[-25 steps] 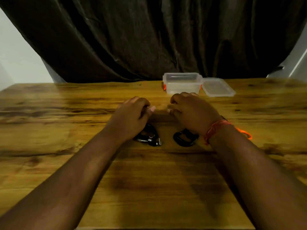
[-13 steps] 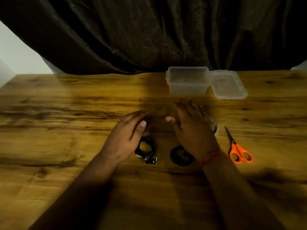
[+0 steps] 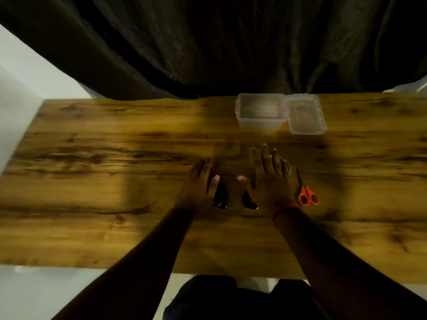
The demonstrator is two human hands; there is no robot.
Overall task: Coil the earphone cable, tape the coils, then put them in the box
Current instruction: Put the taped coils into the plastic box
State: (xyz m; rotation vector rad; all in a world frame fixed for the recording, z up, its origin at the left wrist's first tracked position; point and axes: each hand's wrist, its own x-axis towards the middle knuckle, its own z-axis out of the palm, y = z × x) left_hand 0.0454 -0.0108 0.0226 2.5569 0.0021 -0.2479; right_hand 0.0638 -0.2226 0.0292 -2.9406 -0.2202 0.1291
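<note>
Two black earphone coils lie on the wooden table: one coil just right of my left hand, the other coil partly under my right hand. Both hands lie flat with straight fingers over the table and grip nothing. A tape roll peeks out from under my right fingers. The clear plastic box stands open at the table's far edge, its lid beside it on the right.
Orange-handled scissors lie right of my right hand. A dark curtain hangs behind the table. The near table edge and my lap show at the bottom.
Both hands have opened from curled to flat. The view has tilted down, so the table's near edge, the scissors and the tape roll now show.
</note>
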